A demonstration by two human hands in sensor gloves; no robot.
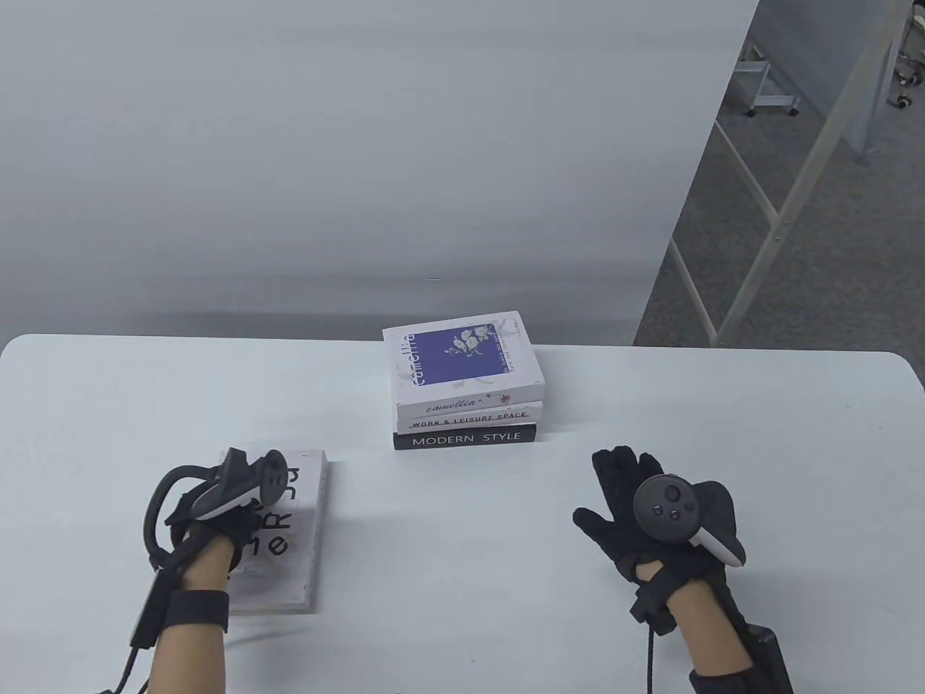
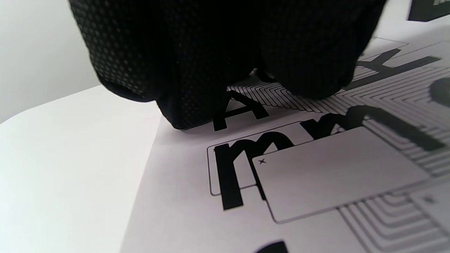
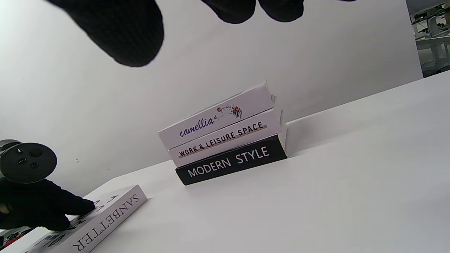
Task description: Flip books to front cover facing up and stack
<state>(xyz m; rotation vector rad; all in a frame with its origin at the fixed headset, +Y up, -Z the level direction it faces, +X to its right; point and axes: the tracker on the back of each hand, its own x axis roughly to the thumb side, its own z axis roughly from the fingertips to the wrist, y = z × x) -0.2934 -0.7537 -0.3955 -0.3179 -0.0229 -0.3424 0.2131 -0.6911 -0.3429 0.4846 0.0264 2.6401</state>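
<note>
A stack of three books (image 1: 466, 394) stands at the table's far middle: a white "camellia" book (image 1: 459, 358) with a blue cover on top, "WORK & LEISURE SPACE" (image 3: 225, 137) under it, and the black "MODERN STYLE" (image 3: 232, 161) at the bottom. A fourth white book with large black letters and the spine "SANBETTER" (image 1: 289, 535) lies flat at the front left. My left hand (image 1: 231, 517) rests on its cover, fingers pressing down (image 2: 218, 63). My right hand (image 1: 621, 499) is spread open above the table at the front right, holding nothing.
The white table (image 1: 462, 578) has rounded far corners. A grey wall rises behind it. To the right, beyond the table, is carpeted floor with a white metal frame (image 1: 759, 217).
</note>
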